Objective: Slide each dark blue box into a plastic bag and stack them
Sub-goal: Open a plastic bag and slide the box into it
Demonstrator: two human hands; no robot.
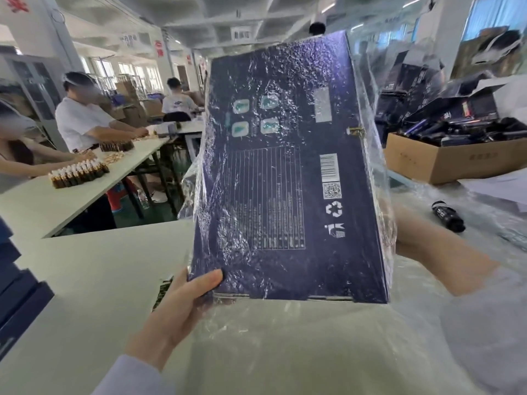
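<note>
A dark blue box (288, 178) stands raised in front of me, its printed back with a barcode facing me, inside a crinkled clear plastic bag (370, 89) that reaches past the box's top and right side. My left hand (182, 306) grips the box's lower left corner, thumb on the face. At the right edge my right hand (419, 238) holds the box, its fingers hidden behind box and plastic. A stack of dark blue boxes (17, 283) sits at the far left edge.
The white table (85, 280) lies under the box, with clear plastic sheets (313, 352) spread on it. A small black bottle (447, 220) lies at right. A cardboard carton (456, 158) of dark items stands behind. People work at another table (71, 189) to the left.
</note>
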